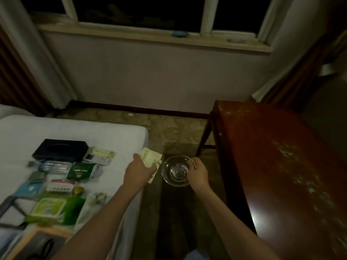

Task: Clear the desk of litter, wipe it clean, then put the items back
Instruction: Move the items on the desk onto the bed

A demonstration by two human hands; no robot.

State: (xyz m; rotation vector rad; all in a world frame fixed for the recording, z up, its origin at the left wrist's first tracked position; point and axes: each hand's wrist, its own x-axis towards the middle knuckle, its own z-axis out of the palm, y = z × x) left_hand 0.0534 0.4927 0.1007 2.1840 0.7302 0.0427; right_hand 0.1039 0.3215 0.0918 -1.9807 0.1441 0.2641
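We find the left hand (139, 170) over the gap between the bed (78, 128) and the desk (281, 166), its fingers curled round a few pale paper packets (150, 158) that stick out past the fingertips. The right hand (198, 173) holds a clear glass bowl (175, 170) by its right rim, fingers pinching the edge; the bowl hangs above the dark floor between bed and desk, close beside the packets but not touching them as far as we can judge. The desk stands to the right, a reddish-brown wooden top with pale streaks and spots on its surface and a bright glare near its near edge. The items taken off it lie in a cluster on the white bed to the left: a dark tissue box (60, 150), a clear plastic bottle (50, 166) lying on its side, a dark green booklet (81, 170), a green pack of wipes (54, 209), a small yellow-green round object (78, 190), and several smaller packs whose labels are too blurred to read. A window sill (154, 39) runs along the far wall, with a small blue object (180, 34) resting on it.
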